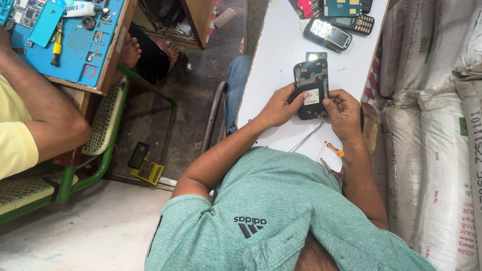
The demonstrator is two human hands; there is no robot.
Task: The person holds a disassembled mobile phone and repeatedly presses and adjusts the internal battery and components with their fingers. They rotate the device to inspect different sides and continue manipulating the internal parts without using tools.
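head-worn view, steeply downward, near white table (pixel 281 55)

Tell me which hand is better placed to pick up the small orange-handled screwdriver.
The right hand, I judge. The screwdriver lies on the white table just below that wrist, while the left hand is across the opened phone and steadies its edge.

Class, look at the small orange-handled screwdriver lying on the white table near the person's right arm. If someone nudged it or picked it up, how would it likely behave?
The orange-handled screwdriver looks round-handled, so a nudge would probably roll it. It lies close to the edge of the white table, so it might drop off. Being small and slim, it is likely light and stiff, though perhaps fiddly to pinch.
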